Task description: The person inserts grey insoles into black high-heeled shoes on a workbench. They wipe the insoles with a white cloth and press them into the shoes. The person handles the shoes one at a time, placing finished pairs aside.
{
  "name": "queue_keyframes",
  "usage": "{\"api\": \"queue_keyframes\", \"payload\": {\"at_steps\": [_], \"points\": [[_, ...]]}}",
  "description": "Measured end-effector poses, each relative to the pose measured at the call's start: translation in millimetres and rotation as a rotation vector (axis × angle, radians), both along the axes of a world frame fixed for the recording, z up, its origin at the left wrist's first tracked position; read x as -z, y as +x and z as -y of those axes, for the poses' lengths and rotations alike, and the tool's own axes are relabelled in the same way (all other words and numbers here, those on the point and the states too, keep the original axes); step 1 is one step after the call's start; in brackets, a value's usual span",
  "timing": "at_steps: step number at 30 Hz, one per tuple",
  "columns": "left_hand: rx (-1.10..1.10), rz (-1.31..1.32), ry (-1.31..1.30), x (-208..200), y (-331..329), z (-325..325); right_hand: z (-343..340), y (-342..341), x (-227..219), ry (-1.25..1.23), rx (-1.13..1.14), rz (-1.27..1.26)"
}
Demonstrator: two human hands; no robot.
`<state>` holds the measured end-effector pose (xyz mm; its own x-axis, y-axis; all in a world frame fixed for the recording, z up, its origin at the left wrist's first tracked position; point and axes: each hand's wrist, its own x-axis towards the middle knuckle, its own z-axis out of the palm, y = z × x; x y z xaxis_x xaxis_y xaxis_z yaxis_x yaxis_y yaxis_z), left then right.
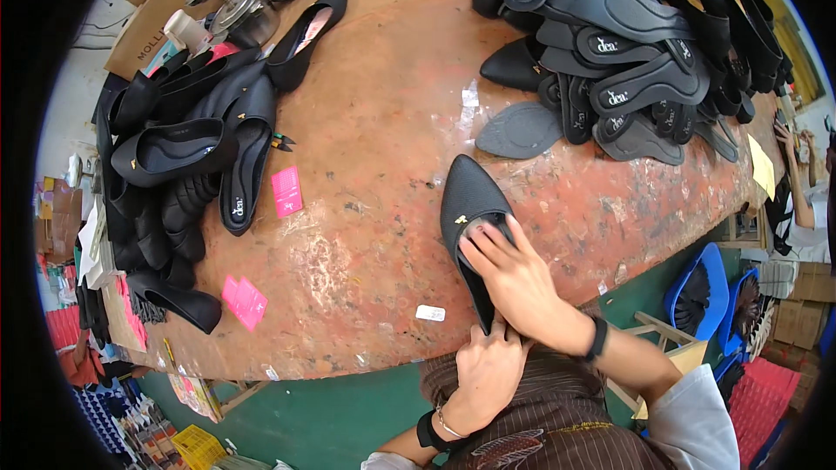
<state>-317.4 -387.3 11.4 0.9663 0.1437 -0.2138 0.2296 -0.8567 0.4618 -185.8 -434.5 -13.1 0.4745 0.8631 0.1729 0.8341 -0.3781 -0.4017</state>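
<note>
A black pointed flat shoe (475, 187) with a small gold ornament on its vamp is held at the table's near edge, toe pointing away from me. My left hand (489, 370) is closed at the heel end. Over the shoe's opening lies my right hand (518, 283), its fingers reaching inside and along the far rim, closed on the shoe. What the fingertips touch inside is hidden. Beyond the toe, to the right, a grey sole-shaped piece (520, 130) lies flat on the table.
The reddish-brown worktable (366, 165) curves around me. At the left is a pile of black shoes (174, 152), with pink cards (286, 191) and small nippers (281, 142) beside it. Black insoles (627, 13) and more shoes are heaped at the far right. Blue containers (699, 292) stand below.
</note>
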Motion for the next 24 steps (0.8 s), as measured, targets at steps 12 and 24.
{"api": "queue_keyframes", "payload": {"at_steps": [12,24], "points": [[-0.013,0.049,-0.055,-6.2,6.0,-5.9,-25.9,25.0,0.4,-0.093,0.050,-0.044],[-0.024,0.041,-0.108,-6.3,6.0,-9.1,-16.4,30.0,-6.9,-0.305,-0.072,0.001]]}}
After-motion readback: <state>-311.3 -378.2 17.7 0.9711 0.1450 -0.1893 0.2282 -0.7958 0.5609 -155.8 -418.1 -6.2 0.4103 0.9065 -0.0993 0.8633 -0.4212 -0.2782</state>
